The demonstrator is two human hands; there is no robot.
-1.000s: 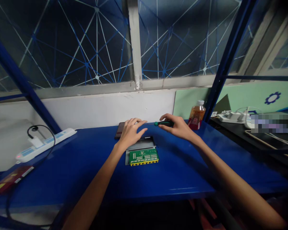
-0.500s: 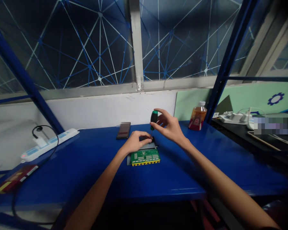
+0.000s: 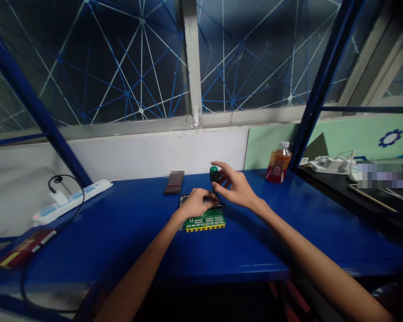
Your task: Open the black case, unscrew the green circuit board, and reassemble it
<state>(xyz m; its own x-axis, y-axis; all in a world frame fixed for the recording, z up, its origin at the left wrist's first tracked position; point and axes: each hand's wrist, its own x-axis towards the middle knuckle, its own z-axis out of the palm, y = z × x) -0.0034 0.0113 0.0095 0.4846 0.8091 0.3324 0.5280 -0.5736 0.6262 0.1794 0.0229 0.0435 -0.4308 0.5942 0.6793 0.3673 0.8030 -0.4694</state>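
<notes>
A green circuit board (image 3: 205, 221) with a yellow front edge lies in a grey metal tray on the blue table (image 3: 121, 241). My left hand (image 3: 195, 204) rests on the back part of the board, fingers curled down near the screwdriver tip. My right hand (image 3: 233, 187) holds a screwdriver (image 3: 214, 177) with a green and black handle upright, its tip down at the board's back right corner. Thumb and fingers pinch the handle.
A dark phone (image 3: 174, 182) lies behind the board. A white power strip (image 3: 72, 201) with a black cable sits at the left, a red box (image 3: 25, 247) near the left edge. An orange bottle (image 3: 278, 163) stands at the right by a blue post.
The screwdriver went from lying sideways in my right hand to upright with its tip on the board. My left hand drew back from the phone onto the board.
</notes>
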